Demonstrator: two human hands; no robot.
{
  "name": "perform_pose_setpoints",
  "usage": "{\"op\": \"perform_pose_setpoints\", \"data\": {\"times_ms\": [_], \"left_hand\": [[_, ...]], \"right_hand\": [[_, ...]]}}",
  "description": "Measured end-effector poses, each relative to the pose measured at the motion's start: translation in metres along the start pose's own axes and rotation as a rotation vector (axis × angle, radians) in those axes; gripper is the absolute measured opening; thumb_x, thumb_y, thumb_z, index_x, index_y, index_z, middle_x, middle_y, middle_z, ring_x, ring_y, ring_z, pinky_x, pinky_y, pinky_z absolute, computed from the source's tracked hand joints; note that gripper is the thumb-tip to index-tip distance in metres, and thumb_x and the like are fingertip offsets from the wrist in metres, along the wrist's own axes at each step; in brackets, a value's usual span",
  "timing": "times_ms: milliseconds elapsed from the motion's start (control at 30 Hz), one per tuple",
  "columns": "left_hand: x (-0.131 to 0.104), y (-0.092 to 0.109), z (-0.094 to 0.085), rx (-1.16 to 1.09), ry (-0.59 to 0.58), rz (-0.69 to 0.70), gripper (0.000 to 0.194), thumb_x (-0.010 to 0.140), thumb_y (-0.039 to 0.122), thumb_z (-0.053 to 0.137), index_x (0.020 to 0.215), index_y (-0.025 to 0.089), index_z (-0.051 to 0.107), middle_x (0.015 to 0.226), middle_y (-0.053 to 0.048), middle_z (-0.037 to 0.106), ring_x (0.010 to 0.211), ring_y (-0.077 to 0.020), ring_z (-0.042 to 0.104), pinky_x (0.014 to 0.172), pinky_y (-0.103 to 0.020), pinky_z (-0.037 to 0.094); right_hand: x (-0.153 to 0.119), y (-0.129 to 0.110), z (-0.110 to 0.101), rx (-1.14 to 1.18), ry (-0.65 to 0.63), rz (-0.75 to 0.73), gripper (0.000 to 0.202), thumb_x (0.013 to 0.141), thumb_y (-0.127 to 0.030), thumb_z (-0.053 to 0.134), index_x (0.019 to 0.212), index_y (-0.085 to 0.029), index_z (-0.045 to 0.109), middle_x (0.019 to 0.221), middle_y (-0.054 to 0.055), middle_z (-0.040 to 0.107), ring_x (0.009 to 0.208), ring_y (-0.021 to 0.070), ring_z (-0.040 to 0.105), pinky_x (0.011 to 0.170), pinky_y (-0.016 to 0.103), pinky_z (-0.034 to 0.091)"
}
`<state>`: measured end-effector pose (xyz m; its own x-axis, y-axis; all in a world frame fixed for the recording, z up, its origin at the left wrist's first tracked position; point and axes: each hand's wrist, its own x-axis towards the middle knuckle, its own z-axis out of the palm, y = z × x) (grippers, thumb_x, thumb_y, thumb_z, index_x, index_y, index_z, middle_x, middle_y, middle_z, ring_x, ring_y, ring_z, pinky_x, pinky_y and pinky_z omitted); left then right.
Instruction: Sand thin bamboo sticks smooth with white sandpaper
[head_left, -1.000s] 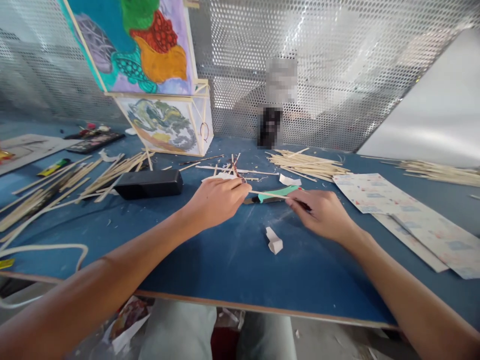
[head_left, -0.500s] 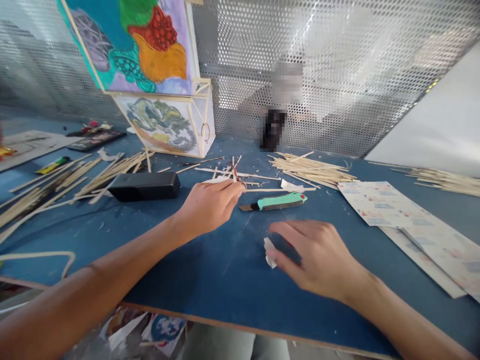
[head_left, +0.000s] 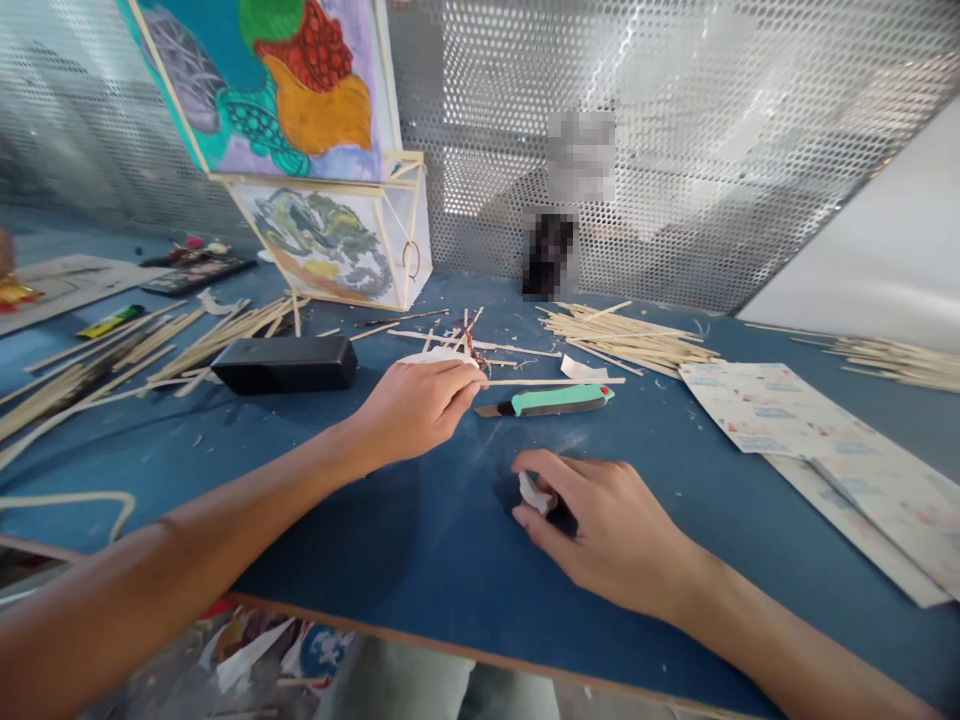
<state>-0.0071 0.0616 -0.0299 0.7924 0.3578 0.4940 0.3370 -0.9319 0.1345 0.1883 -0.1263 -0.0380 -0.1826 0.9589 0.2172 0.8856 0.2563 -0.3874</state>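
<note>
My left hand point(head_left: 424, 408) is over the middle of the table with its fingers pinched together at the near end of a thin wooden stick point(head_left: 555, 381). The stick reaches out to the right, past my fingertips. A white piece point(head_left: 439, 356) shows just behind that hand. My right hand point(head_left: 600, 515) is low over the table, its thumb and fingers curled round a crumpled white scrap of paper point(head_left: 535, 492). Between the stick and my right hand lies a green utility knife point(head_left: 559, 401) with its blade out to the left.
A black oblong case point(head_left: 285, 364) lies left of my left hand. Behind stands a painted stick-framed box point(head_left: 330, 245). Bundles of thin sticks point(head_left: 630, 335) lie at the back and left. Printed boards point(head_left: 795, 415) are on the right. A perforated metal screen point(head_left: 480, 100) closes off the back.
My right hand has moved a little left and its fingers have curled round the white paper scrap. My left hand keeps its pinch, with little movement.
</note>
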Motion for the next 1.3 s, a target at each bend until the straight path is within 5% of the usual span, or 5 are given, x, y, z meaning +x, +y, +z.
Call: {"op": "perform_pose_setpoints", "data": {"times_ms": [300, 1300], "left_hand": [[0.001, 0.001, -0.002, -0.011, 0.009, 0.006, 0.030, 0.109, 0.029, 0.042, 0.111, 0.022, 0.071, 0.106, -0.002, 0.080, 0.095, -0.0189, 0.076, 0.078, -0.029, 0.052], [0.001, 0.009, -0.006, 0.047, -0.026, 0.071, 0.029, 0.108, 0.029, 0.043, 0.108, 0.022, 0.071, 0.100, -0.001, 0.079, 0.091, -0.0197, 0.076, 0.071, -0.029, 0.045]], "right_hand": [[0.009, 0.012, -0.006, 0.005, 0.090, 0.067, 0.017, 0.097, -0.033, 0.058, 0.113, -0.028, 0.064, 0.076, -0.004, 0.070, 0.058, 0.0131, 0.061, 0.057, 0.027, 0.037], [0.009, 0.052, -0.014, 0.012, -0.063, 0.031, 0.019, 0.098, -0.032, 0.057, 0.111, -0.024, 0.069, 0.083, -0.001, 0.073, 0.069, 0.0139, 0.062, 0.066, 0.028, 0.040]]}}
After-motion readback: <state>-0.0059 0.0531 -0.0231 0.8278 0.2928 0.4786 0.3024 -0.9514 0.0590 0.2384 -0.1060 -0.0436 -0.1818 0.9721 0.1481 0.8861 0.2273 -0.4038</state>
